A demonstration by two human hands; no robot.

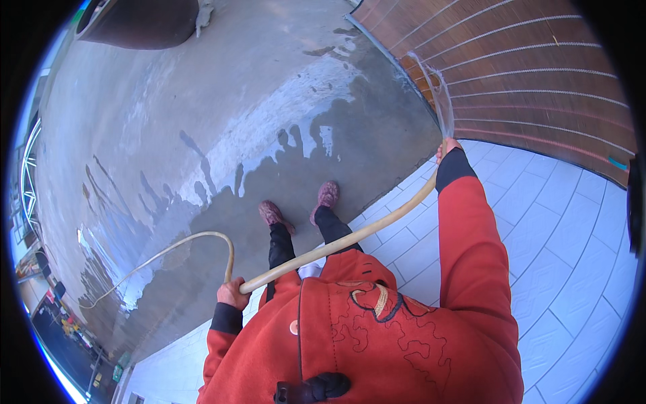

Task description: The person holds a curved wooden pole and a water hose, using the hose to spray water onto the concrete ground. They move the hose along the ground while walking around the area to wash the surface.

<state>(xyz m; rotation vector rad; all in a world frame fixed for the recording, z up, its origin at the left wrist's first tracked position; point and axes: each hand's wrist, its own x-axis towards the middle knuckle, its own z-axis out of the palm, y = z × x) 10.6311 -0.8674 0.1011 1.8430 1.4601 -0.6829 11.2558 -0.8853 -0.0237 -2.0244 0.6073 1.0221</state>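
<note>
A pale yellow rubber or plastic hose (343, 242) crosses in front of my body. My left hand (233, 294) grips it near my waist, where the hose bends back toward the floor. At the upper right, my right hand (448, 146) is closed around its outlet end. Water (443, 96) leaves that end and strikes a brown slatted mat (525, 76), bound with rows of pale cord and dark-edged. The wetted spot (421, 81) near the mat's edge looks more orange than the rest. My fingers partly hide the hose mouth.
Wet concrete (282, 177) with puddle streaks spreads under my pink patterned shoes (327, 197). White wall tiles (545, 242) lie to my right. A large brown vessel (146, 25) stands at the upper left. The hose's tail (136, 270) trails left toward cluttered items (73, 331).
</note>
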